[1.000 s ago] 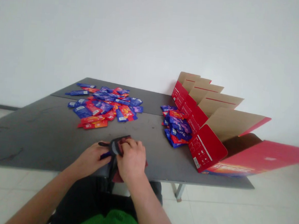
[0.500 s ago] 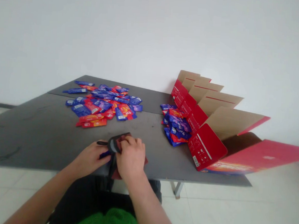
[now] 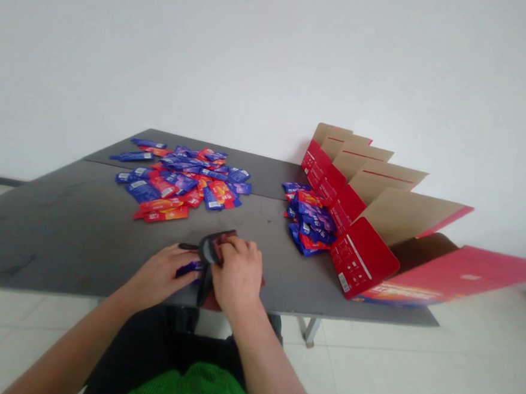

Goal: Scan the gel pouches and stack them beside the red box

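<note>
Close to the table's front edge, my left hand (image 3: 164, 275) is closed around a blue packet (image 3: 189, 268), only part of which shows between thumb and fingers. Beside it my right hand (image 3: 238, 273) grips a dark maroon-and-black pouch-like thing (image 3: 212, 301). This thing has a rounded grey-black piece and a small black loop pointing left; its exact kind is unclear. The packet's right end meets its black edge, and I cannot tell whether it goes inside. My right fingers and palm hide much of the maroon part.
A loose heap of blue and red packets (image 3: 181, 179) lies on the grey table (image 3: 84, 232), left of centre. A smaller pile of packets (image 3: 310, 221) rests against a row of open red cartons (image 3: 367, 258) at the right. A white wall stands behind.
Both hands have shifted slightly to the right together with the maroon-and-black thing. More of the blue packet shows in my left hand. The packet piles and cartons have not moved.
</note>
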`<state>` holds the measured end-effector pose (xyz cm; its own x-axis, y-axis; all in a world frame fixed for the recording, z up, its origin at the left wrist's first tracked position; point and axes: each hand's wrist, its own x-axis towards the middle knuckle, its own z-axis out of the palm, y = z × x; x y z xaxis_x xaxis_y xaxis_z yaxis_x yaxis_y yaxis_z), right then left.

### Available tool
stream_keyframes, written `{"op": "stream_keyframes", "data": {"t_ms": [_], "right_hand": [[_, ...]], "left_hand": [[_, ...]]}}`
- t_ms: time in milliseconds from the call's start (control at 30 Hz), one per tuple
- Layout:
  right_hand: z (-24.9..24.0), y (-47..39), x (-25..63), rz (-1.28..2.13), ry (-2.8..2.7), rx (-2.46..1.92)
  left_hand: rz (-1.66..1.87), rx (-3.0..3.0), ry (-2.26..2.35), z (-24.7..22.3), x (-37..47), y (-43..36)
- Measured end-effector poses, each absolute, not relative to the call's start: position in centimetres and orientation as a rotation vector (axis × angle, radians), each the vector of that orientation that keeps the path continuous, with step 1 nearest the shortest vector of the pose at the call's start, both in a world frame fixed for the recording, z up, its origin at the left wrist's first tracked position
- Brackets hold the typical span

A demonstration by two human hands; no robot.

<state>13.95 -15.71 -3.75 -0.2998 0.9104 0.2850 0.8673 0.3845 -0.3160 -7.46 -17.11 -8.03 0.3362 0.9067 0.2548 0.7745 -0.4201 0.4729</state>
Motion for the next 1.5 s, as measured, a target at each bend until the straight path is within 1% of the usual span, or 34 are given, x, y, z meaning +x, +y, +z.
{"op": "stream_keyframes", "data": {"t_ms": [67, 133, 300, 400, 533, 800, 967, 1200, 1333, 1500], "right_hand": [[-4.2, -16.4, 12.4, 0.183, -2.305, -1.460], [-4.9, -16.4, 12.9, 0.208, -2.301, -1.501], [-5.6, -13.9, 20.1, 0.126, -2.116, -1.866], [-5.5, -13.4, 23.3, 0.034, -2.031, -1.983], [-5.8, -14.2, 24.0, -0.013, -1.979, -1.994], [-6.2, -14.4, 23.8, 0.028, -1.937, -1.941], [-6.1, -14.5, 23.9, 0.038, -1.936, -1.926], [-6.2, -14.6, 24.0, 0.052, -1.943, -1.922], [-6.3, -14.6, 24.0, 0.055, -1.941, -1.920], [-6.3, -14.5, 24.0, 0.084, -1.935, -1.921]], "left_hand": [[0.705, 2.329, 1.519, -7.8, -7.3, -17.2], [0.693, 2.325, 1.522, -7.6, -7.3, -17.3], [0.657, 2.338, 1.516, -7.8, -7.6, -17.2], [0.648, 2.341, 1.527, -8.1, -7.7, -17.2], [0.656, 2.348, 1.506, -8.1, -7.7, -17.1], [0.544, 2.382, 1.565, -8.0, -7.5, -17.6], [0.501, 2.464, 1.504, -7.7, -7.7, -18.4], [0.444, 2.463, 1.444, -6.1, -5.7, -16.7], [0.275, 2.493, 1.388, -4.7, -3.5, -15.9], [0.089, 2.462, 1.259, -1.7, -2.5, -14.0]]}}
